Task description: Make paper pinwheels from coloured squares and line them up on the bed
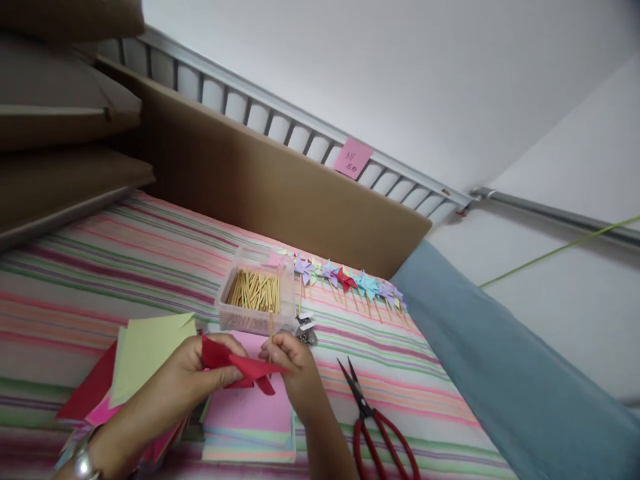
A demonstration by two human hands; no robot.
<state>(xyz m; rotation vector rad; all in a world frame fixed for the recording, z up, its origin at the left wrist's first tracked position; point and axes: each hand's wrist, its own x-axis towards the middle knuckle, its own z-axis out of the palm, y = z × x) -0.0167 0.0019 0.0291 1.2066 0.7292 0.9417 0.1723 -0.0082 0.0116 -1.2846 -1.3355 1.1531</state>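
Note:
My left hand pinches a red paper pinwheel between thumb and fingers. Close beside it, my right hand is closed on a thin wooden stick, which stands nearly upright against the red paper. Whether the stick is joined to the paper cannot be seen. Under the hands lies a stack of pink and pastel paper sheets. Just behind them stands a clear plastic box with many short wooden sticks in it.
Red-handled scissors lie at the right, blades pointing away. Yellow and red paper sheets pile up at the left. Small metal pins sit by the box. A row of finished-looking paper pinwheels lies before a cardboard panel.

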